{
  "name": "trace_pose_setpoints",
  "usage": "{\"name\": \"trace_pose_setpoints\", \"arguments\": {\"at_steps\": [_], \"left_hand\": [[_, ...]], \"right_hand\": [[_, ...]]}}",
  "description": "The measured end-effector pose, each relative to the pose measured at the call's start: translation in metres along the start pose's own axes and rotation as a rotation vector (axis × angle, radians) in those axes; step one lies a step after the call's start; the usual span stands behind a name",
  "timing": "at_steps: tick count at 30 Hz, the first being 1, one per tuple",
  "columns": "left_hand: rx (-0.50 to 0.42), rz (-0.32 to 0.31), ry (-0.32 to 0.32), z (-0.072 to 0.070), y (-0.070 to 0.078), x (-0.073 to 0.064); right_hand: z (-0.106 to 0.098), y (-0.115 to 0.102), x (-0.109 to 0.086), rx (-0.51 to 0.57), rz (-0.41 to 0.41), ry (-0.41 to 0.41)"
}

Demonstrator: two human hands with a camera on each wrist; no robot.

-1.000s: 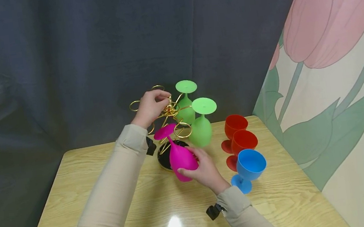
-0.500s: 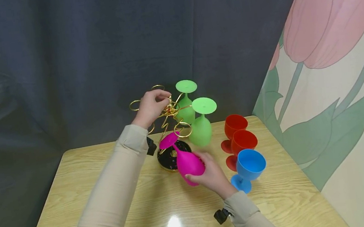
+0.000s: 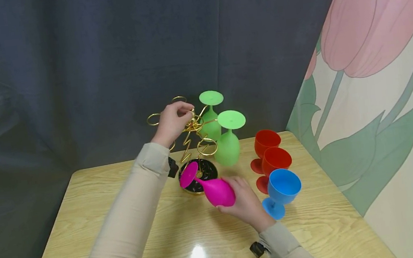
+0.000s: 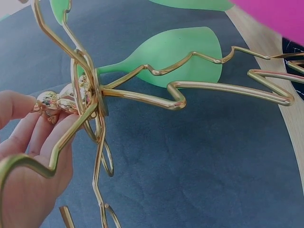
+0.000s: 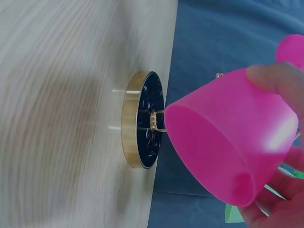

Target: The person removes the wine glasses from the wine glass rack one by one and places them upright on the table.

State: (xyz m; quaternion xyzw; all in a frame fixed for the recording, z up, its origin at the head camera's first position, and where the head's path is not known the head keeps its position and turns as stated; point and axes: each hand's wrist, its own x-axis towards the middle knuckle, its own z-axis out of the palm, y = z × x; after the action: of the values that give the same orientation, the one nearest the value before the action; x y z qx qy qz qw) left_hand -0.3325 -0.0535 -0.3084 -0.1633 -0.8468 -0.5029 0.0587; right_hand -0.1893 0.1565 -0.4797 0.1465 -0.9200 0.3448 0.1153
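Note:
At the top of a gold wire glass rack (image 4: 137,95), my left hand (image 3: 170,121) pinches the shiny gold knob (image 4: 47,100). My right hand (image 3: 247,203) grips a magenta wine glass (image 3: 219,192) by its bowl, in front of the rack. The glass is tilted, its foot up toward the left and its open mouth facing down to the right. In the right wrist view, the bowl's hollow inside shows. Two light green wine glasses, a nearer one (image 3: 228,150) and a farther one (image 3: 212,130), hang upside down from the rack's right side.
The rack's round black base (image 3: 208,169) with a gold rim stands on the wooden table (image 3: 127,242). To the right, two red goblets, one farther (image 3: 267,141) and one nearer (image 3: 277,159), stand in a row with a blue goblet (image 3: 286,186). A dark curtain (image 3: 134,47) hangs behind.
My right hand has drawn the magenta glass right and toward me, away from the rack's rings, and tipped its foot down to the left. The left hand stays on the knob.

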Motion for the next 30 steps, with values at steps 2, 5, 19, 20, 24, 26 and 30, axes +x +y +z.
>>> {"name": "trace_pose_setpoints", "arguments": {"at_steps": [2,5,19,20,24,26,30], "left_hand": [[-0.001,0.003,0.002,0.001,0.0,0.0],[-0.003,0.005,0.012,0.001,0.0,0.001],[0.108,0.023,0.069,0.007,0.002,0.0],[0.125,0.027,0.073,0.008,0.004,-0.001],[0.197,0.045,0.083,0.011,0.011,-0.007],[0.235,0.063,0.094,0.01,0.013,-0.01],[0.295,0.153,0.147,0.005,0.014,-0.019]], "right_hand": [[-0.001,0.001,-0.001,-0.025,-0.013,-0.008],[-0.004,0.002,-0.003,-0.067,-0.045,-0.017],[-0.012,0.006,-0.008,-0.323,-0.237,-0.035],[-0.013,0.006,-0.008,-0.33,-0.244,-0.034],[-0.018,0.008,-0.008,-0.353,-0.263,-0.049],[-0.019,0.009,-0.008,-0.364,-0.275,-0.055],[-0.02,0.011,-0.006,-0.376,-0.297,-0.052]]}}
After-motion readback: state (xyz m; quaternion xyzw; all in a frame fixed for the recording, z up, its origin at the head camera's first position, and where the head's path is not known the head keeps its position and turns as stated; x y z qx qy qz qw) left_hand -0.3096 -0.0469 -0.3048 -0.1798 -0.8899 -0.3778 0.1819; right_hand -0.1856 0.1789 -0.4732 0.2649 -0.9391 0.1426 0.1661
